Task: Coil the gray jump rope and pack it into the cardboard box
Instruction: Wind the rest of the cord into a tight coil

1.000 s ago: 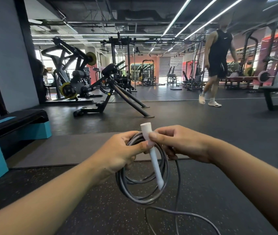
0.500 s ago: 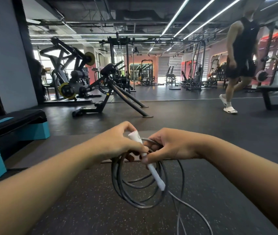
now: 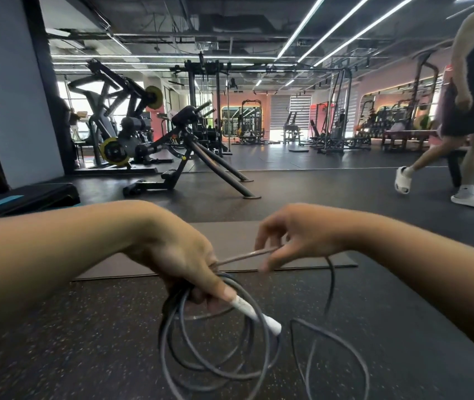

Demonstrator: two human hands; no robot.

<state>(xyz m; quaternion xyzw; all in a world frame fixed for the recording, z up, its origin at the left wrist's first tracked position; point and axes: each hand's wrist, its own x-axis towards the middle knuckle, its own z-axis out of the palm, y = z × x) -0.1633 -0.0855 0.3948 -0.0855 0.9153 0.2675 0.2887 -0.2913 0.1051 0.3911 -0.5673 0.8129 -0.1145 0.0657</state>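
Left hand (image 3: 184, 264) grips the coiled rope (image 3: 215, 353) and its white handle (image 3: 259, 313) above the floor (image 3: 85, 327); right hand (image 3: 296, 235) pinches a taut strand, loose loops hanging below.

Dark speckled gym floor (image 3: 91, 327); grey mat (image 3: 230, 238), black-and-teal step platform (image 3: 28, 197)

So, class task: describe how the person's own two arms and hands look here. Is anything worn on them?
Both forearms are bare right to the picture's edges: no sleeves, gloves, watch or bands show. The left hand and right hand carry no visible rings. The right hand's fingers are blurred, so fine detail there cannot be told.
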